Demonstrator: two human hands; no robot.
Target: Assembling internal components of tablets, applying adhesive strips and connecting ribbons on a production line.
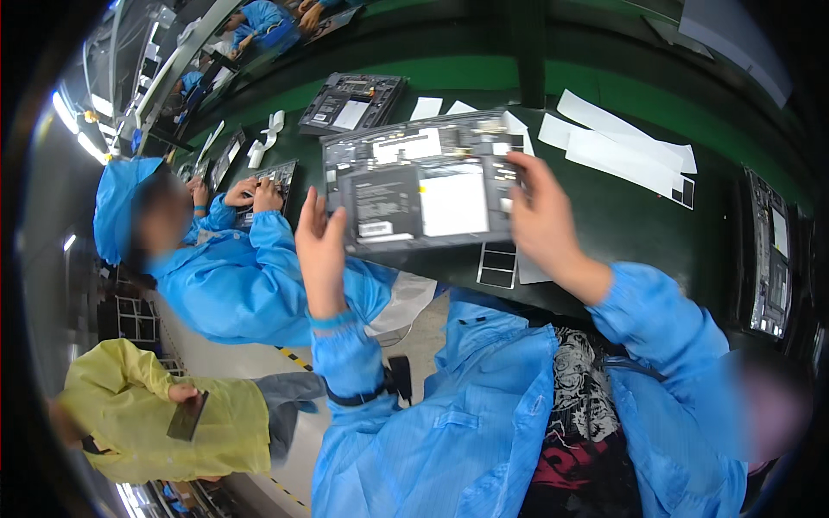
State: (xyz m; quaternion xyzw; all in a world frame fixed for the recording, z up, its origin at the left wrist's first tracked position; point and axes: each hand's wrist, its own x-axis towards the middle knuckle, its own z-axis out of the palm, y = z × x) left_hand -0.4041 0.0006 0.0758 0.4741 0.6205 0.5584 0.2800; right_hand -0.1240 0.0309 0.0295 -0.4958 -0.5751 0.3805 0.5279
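Between my two hands is an opened tablet-like device point(389, 186), its inside facing up, slightly tilted and raised over the dark green bench. It has a black battery pack, a large white square and a strip of circuit boards along its far edge. My left hand point(322, 255) grips its left edge, thumb and fingers at the side. At the right edge my right hand point(550, 229) closes on the frame, fingers near the far corner. The undersides of both grips are hidden. Just below the device lies a sheet with dark squares point(496, 264).
Similar opened devices point(354, 102) are stacked at the far left, and another opened device point(767, 250) stands at the far right. White sheets point(617, 147) overlap on the bench point(596, 216). A blue-clad co-worker point(259, 276) handles a device at left; behind, a yellow-clad person point(164, 410) holds a dark slab.
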